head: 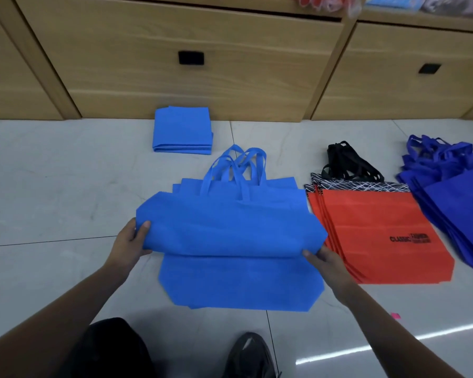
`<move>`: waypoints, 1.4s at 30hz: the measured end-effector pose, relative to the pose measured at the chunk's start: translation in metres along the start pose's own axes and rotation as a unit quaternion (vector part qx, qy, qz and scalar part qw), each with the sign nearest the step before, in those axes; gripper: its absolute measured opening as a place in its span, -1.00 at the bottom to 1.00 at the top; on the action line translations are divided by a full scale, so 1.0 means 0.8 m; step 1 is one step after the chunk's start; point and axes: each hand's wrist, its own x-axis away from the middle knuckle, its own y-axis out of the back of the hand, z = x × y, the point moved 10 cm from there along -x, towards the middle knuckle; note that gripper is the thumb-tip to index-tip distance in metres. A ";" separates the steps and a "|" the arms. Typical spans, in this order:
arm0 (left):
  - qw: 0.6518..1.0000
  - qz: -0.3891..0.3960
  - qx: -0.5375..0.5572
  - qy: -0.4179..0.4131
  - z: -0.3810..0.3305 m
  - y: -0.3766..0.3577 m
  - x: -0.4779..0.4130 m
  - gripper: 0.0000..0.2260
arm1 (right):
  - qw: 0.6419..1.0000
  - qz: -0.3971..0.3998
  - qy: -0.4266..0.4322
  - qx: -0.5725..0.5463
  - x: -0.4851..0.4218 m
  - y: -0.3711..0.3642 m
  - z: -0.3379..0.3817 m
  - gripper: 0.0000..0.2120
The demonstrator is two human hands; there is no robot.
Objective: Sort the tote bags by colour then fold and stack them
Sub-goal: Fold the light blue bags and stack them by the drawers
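Note:
A light blue tote bag [230, 227], folded over once, is lifted above a flat pile of light blue bags [238, 285] on the floor. My left hand [130, 241] grips its left end with the thumb on top. My right hand [328, 261] pinches its right end. A folded stack of light blue bags [183, 130] lies further back by the cabinet. To the right lies a pile of red bags [377, 236] with black handles, and beyond it a pile of dark blue bags [456, 197].
Wooden drawer fronts [191, 77] with black handles run along the back. The floor is pale glossy tile [52, 192]. My knee in black trousers [112, 347] and a dark shoe [250, 356] are at the bottom. A small pink scrap [395, 315] lies at right.

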 end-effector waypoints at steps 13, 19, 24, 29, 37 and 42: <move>0.984 -0.022 -0.174 0.007 0.036 -0.010 -0.053 -0.76 | 0.987 -0.159 -0.009 0.022 -0.084 0.002 0.012 -0.70; 0.930 -0.003 -0.354 0.094 0.080 -0.021 -0.066 -0.62 | 0.965 -0.207 -0.115 0.110 -0.086 0.012 -0.055 -0.76; 0.926 -0.032 -0.356 0.126 0.086 -0.027 -0.054 -0.54 | 0.948 -0.215 -0.138 0.189 -0.073 0.005 -0.052 -0.58; 0.840 -0.066 -0.510 -0.175 0.025 -0.081 -0.035 -0.60 | 0.832 -0.263 0.182 0.454 -0.048 -0.065 0.055 -0.57; 0.782 0.100 -0.602 -0.129 0.100 -0.153 -0.035 -0.28 | 0.793 0.074 0.148 0.587 -0.085 -0.209 -0.027 -0.35; 0.772 0.074 -0.614 -0.149 0.098 -0.157 -0.037 -0.37 | 0.791 0.011 0.198 0.579 -0.084 -0.205 -0.024 -0.45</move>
